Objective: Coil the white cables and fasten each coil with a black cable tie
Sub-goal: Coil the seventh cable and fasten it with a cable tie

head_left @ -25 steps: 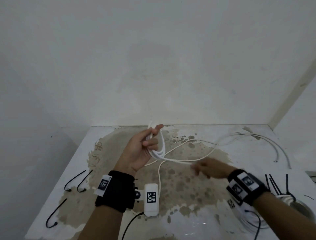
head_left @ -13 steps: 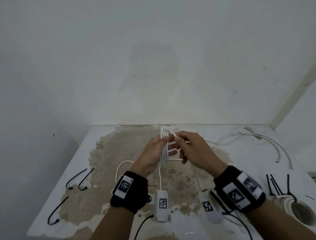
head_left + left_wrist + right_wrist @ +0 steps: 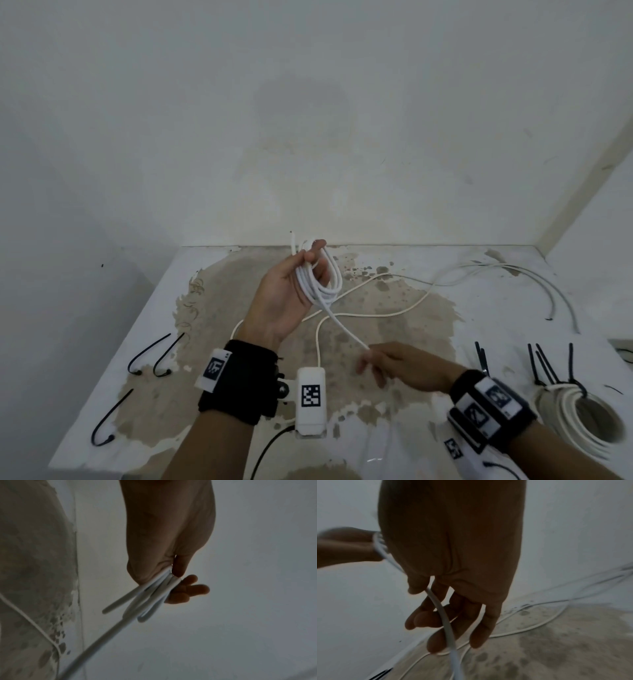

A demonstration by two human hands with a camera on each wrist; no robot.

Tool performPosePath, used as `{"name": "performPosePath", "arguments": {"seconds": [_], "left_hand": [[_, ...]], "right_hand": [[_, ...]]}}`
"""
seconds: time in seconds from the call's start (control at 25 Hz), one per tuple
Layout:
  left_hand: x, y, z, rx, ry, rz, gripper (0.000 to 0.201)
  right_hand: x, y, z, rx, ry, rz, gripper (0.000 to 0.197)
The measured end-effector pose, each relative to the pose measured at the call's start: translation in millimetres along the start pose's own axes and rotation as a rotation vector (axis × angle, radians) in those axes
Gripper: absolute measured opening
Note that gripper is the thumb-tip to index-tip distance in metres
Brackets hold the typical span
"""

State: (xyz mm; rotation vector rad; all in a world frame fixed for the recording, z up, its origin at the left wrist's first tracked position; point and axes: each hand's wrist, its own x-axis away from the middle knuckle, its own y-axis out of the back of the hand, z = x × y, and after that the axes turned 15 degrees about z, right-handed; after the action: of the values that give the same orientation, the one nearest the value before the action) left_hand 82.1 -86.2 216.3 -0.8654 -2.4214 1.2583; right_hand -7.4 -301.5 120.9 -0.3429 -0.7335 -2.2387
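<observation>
My left hand (image 3: 310, 263) is raised over the table, palm toward me, and grips a small coil of white cable (image 3: 320, 282) of several loops. In the left wrist view the loops (image 3: 150, 599) stick out between thumb and fingers of the left hand (image 3: 173, 577). One strand (image 3: 346, 325) runs down from the coil to my right hand (image 3: 375, 359), low and nearer to me. There the thumb and fingers lightly pinch the strand (image 3: 444, 616), seen in the right hand (image 3: 426, 601). The rest of the cable (image 3: 394, 313) trails over the stained tabletop.
Three black cable ties (image 3: 150, 356) lie at the table's left. More ties (image 3: 544, 366) lie at the right beside a tied white coil (image 3: 582, 414). Loose white cables (image 3: 513, 274) lie at the back right. Walls close in behind and on both sides.
My right hand has left the coil and slid down the strand toward me. My left hand has turned palm up, still holding the coil, which has one more loop.
</observation>
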Motion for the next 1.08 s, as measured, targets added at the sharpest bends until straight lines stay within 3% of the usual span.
{"name": "performPosePath", "arguments": {"seconds": [0.08, 0.24, 0.32, 0.4, 0.48, 0.6, 0.72, 0.84, 0.92, 1.0, 1.08], "left_hand": [[7.8, 2.4, -1.1, -0.095, 0.133, 0.053, 0.040], [18.1, 14.3, 6.8, -0.281, 0.387, 0.146, 0.041], [20.4, 19.3, 14.8, -0.384, 0.472, 0.181, 0.037], [19.1, 20.8, 27.1, -0.513, 0.511, 0.155, 0.034], [12.7, 19.5, 39.5, -0.657, 0.468, 0.023, 0.033], [1.3, 18.7, 50.5, -0.746, 0.342, -0.112, 0.029], [-6.0, 14.3, 51.6, -0.457, 0.177, -0.175, 0.035], [-9.9, 7.3, 47.9, -0.080, 0.066, -0.240, 0.037], [-11.9, 5.5, 47.2, 0.003, 0.013, -0.261, 0.034], [-13.6, 6.5, 47.5, 0.052, -0.003, -0.264, 0.034], [-14.2, 8.7, 49.3, 0.058, 0.002, -0.261, 0.033]], "right_hand": [[3.6, 23.0, -23.2, -0.016, -0.128, -0.005, 0.033], [2.5, 76.8, -37.4, 0.211, -0.406, -0.277, 0.039], [-1.4, 92.2, -13.1, 0.141, -0.399, -0.415, 0.033], [-5.9, 92.9, 23.0, -0.195, -0.211, -0.487, 0.018], [-5.9, 79.3, 58.1, -0.351, 0.013, -0.518, 0.018], [-9.8, 39.3, 85.1, -0.230, 0.182, -0.479, 0.025], [-19.1, 4.0, 82.0, -0.152, 0.247, -0.510, 0.037], [-21.8, -10.2, 63.6, -0.227, 0.291, -0.704, 0.029], [-20.1, -14.9, 54.6, -0.265, 0.305, -0.716, 0.017], [-16.4, -18.4, 42.1, -0.130, 0.269, -0.730, 0.009], [-12.6, -16.9, 30.4, 0.098, 0.120, -0.791, 0.007]]}}
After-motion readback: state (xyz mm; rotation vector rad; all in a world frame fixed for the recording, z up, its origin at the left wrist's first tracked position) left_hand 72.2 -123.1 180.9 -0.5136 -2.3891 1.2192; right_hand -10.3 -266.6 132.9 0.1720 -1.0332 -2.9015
